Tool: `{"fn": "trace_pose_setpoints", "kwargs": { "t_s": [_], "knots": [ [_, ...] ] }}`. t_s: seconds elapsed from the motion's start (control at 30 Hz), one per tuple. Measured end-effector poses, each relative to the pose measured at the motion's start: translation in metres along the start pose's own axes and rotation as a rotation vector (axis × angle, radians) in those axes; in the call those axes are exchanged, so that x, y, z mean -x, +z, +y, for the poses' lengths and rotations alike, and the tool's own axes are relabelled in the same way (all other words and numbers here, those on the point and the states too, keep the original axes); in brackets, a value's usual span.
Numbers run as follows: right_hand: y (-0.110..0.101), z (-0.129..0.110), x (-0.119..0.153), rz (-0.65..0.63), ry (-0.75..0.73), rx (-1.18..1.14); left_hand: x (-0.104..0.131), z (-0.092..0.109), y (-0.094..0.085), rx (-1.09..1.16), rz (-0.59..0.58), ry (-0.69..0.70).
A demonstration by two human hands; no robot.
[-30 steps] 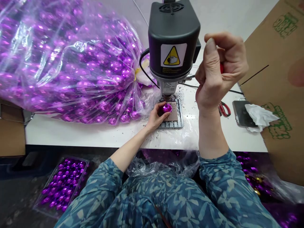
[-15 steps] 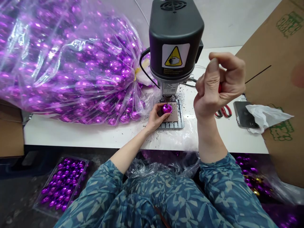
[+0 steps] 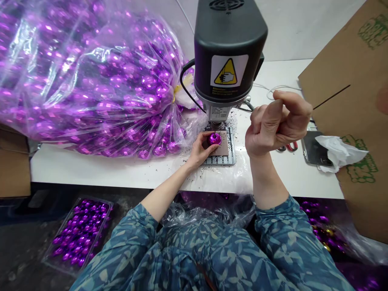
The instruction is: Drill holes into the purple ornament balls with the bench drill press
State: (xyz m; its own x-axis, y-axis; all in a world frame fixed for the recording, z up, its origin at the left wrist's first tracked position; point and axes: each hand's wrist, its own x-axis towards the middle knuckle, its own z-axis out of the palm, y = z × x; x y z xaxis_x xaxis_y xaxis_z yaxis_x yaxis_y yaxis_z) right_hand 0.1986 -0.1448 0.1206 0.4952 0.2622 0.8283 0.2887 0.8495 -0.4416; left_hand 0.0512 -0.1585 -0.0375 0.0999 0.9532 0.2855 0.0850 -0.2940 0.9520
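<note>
Fingers of the right hand [image 3: 274, 124] had been brought lower than in the earlier frame, curled shut around the end of a lever [image 3: 249, 105]; more of a red-handled tool [image 3: 294, 150] was covered by the hand. One purple ball [image 3: 215, 138] was clamped by the fingers of the left hand [image 3: 200, 151], kept over the brown pad [image 3: 222, 150] beneath the drill press [image 3: 230, 36]. Bare table [image 3: 100, 171] was left along the near edge, and on the right as far as a cardboard box [image 3: 339, 56]. One phone [image 3: 312, 149], one white tissue [image 3: 339, 151] and one large tied bag [image 3: 100, 81] were counted.
</note>
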Motion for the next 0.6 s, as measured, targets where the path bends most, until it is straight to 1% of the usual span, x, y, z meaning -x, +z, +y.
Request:
{"fn": "trace_pose_setpoints", "kwargs": {
  "t_s": [0.1,0.17,0.23,0.37,0.47,0.53,0.6],
  "knots": [
    [-0.003,0.004,0.004,-0.017,0.008,0.081,0.0,0.001,0.0,0.002,-0.005,-0.005],
    [-0.005,0.007,0.007,-0.013,0.016,0.077,0.0,0.002,0.0,0.0,-0.007,-0.006],
    [-0.007,0.012,0.009,-0.004,0.016,0.037,0.0,0.002,-0.001,0.001,-0.004,-0.003],
    [-0.015,0.028,0.018,0.031,-0.019,-0.122,0.0,0.001,0.0,0.007,-0.004,0.004],
    [-0.019,0.036,0.025,0.022,-0.032,-0.181,0.0,0.0,0.0,-0.001,-0.003,0.003],
    [-0.017,0.033,0.024,0.005,-0.045,-0.191,0.0,-0.001,0.0,0.002,-0.001,0.004],
    [-0.01,0.021,0.013,0.015,-0.062,-0.21,0.0,-0.002,0.0,0.002,-0.003,0.013]
  ]
}}
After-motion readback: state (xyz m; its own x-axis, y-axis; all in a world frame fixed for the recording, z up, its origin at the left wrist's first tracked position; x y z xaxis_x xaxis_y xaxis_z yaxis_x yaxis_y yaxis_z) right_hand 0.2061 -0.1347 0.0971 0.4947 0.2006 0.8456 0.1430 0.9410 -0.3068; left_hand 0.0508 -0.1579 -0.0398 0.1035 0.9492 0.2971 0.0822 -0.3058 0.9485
